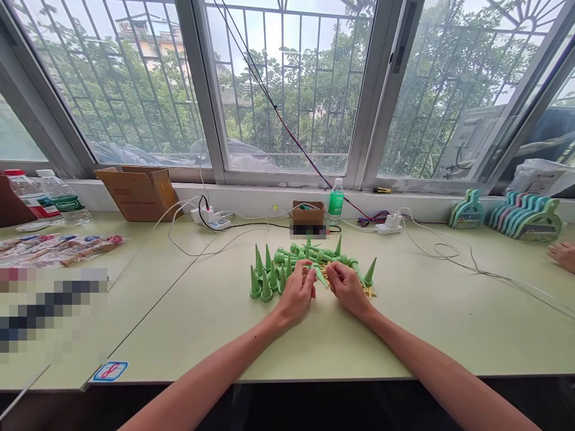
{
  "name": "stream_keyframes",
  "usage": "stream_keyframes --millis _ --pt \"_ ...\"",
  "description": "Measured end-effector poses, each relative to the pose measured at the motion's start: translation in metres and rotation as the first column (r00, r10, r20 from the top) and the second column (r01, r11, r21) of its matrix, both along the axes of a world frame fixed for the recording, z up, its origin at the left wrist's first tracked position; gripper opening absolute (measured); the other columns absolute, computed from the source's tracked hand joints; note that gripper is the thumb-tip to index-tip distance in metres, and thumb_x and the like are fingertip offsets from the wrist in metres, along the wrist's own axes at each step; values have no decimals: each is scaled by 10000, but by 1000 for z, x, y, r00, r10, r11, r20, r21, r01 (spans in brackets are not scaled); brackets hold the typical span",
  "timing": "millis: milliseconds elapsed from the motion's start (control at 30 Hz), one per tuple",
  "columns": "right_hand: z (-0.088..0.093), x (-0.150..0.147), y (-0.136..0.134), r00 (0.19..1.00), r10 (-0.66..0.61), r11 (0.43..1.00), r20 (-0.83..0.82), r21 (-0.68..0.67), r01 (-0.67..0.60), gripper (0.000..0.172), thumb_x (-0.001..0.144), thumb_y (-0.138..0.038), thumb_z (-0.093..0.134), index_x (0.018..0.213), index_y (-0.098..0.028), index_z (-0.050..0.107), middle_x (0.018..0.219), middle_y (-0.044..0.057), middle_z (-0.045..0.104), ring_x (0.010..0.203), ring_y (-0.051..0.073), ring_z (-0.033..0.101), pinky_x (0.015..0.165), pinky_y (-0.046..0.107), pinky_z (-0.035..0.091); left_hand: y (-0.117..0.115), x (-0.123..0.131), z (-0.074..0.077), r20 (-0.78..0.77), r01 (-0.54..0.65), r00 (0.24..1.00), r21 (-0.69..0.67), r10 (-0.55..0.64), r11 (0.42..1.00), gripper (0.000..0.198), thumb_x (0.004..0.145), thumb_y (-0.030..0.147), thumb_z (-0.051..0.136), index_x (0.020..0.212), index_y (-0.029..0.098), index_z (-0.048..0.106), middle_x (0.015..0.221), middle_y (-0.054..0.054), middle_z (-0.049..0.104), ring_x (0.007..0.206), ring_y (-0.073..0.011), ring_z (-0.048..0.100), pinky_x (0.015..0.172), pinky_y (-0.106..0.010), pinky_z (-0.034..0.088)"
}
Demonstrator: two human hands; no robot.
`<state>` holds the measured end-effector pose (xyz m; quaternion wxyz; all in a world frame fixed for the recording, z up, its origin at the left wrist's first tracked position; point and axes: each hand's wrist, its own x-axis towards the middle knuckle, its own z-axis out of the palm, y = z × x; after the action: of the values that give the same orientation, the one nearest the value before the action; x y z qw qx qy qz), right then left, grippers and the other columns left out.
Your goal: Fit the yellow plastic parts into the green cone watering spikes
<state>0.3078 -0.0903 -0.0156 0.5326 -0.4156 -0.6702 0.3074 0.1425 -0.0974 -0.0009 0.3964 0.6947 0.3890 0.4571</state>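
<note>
A pile of green plastic cone-shaped spikes (pixel 291 254) lies on the pale green table (pixel 215 323), with several standing upright at its left (pixel 265 281) and one at its right (pixel 370 272). My left hand (pixel 297 294) and my right hand (pixel 345 286) meet just in front of the pile, fingers curled. Together they hold one green spike (pixel 320 275) between them, tilted. Small yellowish pieces (pixel 369 292) lie on the table under my right hand.
Behind the pile stand a small brown box (pixel 308 213), a green bottle (pixel 335 202), power strips and loose cables (pixel 449 248). A cardboard box (pixel 140 190) and water bottles (pixel 49 200) stand at the left, coloured flat pieces (pixel 525 215) at the right. Another person's hand (pixel 562 254) shows at the right edge.
</note>
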Motion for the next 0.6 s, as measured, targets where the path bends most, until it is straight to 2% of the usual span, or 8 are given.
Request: stream_keyframes --millis 233,400,600 --pt "1 0 -2 999 28 1000 21 -1 -28 355 966 -499 455 746 -221 473 535 -40 444 457 128 378 471 257 319 -1 -1 1 -12 32 999 -13 -32 999 324 971 471 396 1163 211 411 740 45 494 462 -78 505 451 -205 391" --pt "2 0 -3 999 47 999 20 -7 -47 340 969 -492 451 763 -222 475 524 -42 453 454 131 384 475 260 324 -3 -2 4 4 52 999 -28 -52 998 320 962 476 419 1157 222 409 806 26 485 489 -83 527 441 -208 409" --pt "3 -1 -3 999 44 998 15 -40 -44 354 966 -505 446 749 -226 450 510 -50 444 433 127 382 452 256 310 0 -3 -1 -2 65 998 -2 -65 998 335 951 473 453 1183 237 406 917 -8 477 510 -66 508 448 -209 441"
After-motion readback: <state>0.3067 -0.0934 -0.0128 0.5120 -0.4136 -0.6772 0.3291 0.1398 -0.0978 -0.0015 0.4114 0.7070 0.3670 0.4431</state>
